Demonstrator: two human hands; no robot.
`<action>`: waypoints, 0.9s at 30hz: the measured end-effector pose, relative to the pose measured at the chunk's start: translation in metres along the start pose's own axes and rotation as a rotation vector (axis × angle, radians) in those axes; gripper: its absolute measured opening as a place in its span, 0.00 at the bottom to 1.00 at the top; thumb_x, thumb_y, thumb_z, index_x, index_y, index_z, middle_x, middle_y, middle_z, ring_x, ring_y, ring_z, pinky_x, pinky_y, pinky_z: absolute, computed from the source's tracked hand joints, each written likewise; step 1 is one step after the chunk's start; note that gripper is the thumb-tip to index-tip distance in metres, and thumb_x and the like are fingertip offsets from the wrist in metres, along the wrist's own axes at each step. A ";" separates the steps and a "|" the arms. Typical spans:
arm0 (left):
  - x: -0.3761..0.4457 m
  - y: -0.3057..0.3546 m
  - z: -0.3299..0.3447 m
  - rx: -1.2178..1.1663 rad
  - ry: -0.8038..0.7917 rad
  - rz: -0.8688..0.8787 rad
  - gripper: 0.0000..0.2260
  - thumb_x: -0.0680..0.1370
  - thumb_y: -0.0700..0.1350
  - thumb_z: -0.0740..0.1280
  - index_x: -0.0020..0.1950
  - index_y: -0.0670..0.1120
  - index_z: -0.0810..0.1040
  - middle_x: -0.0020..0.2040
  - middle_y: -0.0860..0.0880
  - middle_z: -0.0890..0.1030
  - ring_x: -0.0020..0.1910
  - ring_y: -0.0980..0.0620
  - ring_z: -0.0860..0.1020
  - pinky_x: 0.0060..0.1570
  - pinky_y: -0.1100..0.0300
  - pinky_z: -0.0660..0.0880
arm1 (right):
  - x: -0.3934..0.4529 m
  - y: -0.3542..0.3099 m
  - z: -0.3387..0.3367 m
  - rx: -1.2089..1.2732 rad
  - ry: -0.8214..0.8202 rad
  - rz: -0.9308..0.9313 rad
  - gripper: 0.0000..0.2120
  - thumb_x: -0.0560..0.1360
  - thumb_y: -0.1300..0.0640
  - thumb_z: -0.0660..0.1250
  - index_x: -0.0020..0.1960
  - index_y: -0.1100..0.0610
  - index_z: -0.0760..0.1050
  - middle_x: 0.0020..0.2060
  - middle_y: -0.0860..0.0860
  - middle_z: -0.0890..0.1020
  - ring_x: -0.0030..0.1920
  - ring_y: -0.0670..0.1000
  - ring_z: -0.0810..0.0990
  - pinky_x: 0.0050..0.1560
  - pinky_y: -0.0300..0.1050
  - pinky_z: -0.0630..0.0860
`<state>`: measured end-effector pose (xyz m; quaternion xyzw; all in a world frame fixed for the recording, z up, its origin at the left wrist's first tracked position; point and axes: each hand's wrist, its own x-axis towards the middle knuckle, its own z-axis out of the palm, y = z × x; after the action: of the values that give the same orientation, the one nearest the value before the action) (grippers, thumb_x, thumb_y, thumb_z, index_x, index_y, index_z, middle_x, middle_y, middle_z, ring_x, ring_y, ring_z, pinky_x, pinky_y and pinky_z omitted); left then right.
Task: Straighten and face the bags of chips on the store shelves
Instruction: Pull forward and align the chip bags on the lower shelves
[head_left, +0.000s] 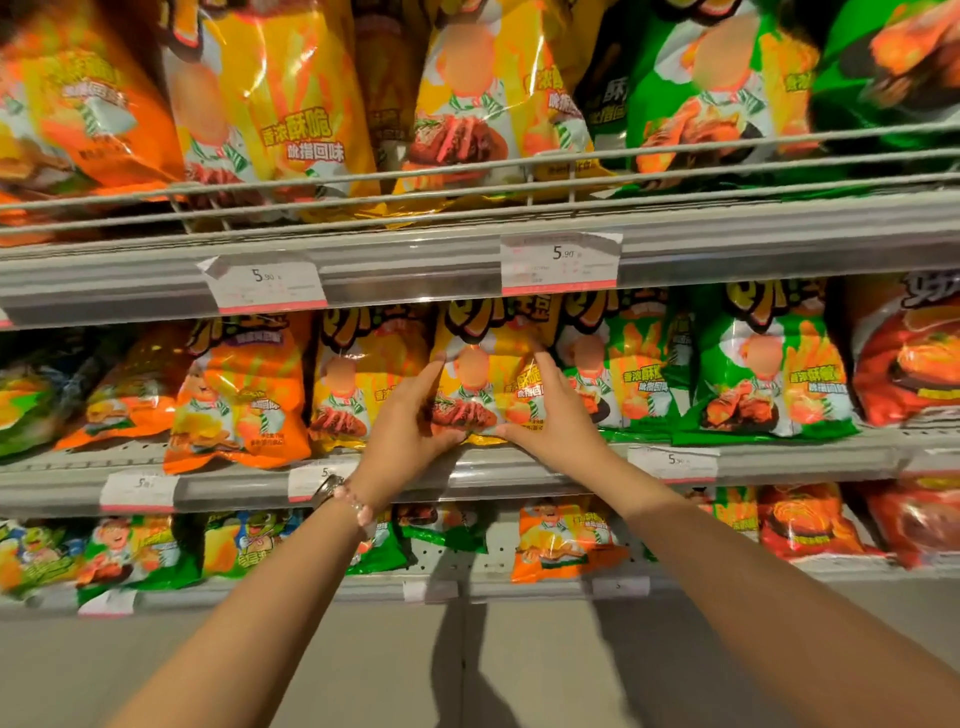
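Chip bag (488, 384) upright, middle shelf (519, 470), hands gripping.

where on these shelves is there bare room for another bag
Bottom shelf: bare perforated backing shows between the green bag and the orange bag. Middle shelf: a bare strip in front of the slumped orange bags at left. The rest of the middle shelf and the top shelf are packed bag to bag.
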<state>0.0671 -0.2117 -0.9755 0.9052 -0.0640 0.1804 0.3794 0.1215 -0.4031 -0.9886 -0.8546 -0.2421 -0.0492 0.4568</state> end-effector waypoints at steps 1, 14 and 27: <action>0.000 -0.002 0.001 0.012 0.010 0.015 0.37 0.69 0.41 0.76 0.72 0.57 0.61 0.61 0.53 0.70 0.63 0.50 0.71 0.64 0.49 0.71 | -0.001 0.001 0.001 -0.005 0.003 0.003 0.45 0.69 0.47 0.74 0.76 0.52 0.51 0.71 0.52 0.65 0.71 0.51 0.64 0.70 0.49 0.65; -0.015 -0.033 0.016 0.053 0.251 0.238 0.25 0.71 0.45 0.75 0.66 0.43 0.73 0.60 0.48 0.73 0.57 0.60 0.68 0.59 0.72 0.65 | -0.022 0.002 0.013 -0.214 0.284 -0.135 0.33 0.70 0.48 0.73 0.71 0.55 0.66 0.71 0.54 0.62 0.67 0.45 0.62 0.65 0.36 0.59; -0.020 -0.031 0.018 0.056 0.260 0.238 0.25 0.73 0.39 0.73 0.69 0.44 0.72 0.64 0.45 0.74 0.63 0.51 0.71 0.63 0.62 0.66 | -0.030 0.008 0.015 -0.250 0.233 -0.130 0.31 0.74 0.56 0.70 0.74 0.50 0.62 0.77 0.49 0.53 0.76 0.49 0.52 0.68 0.35 0.50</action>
<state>0.0618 -0.2031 -1.0157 0.8705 -0.1159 0.3412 0.3351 0.0969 -0.4063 -1.0126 -0.8758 -0.2343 -0.2069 0.3677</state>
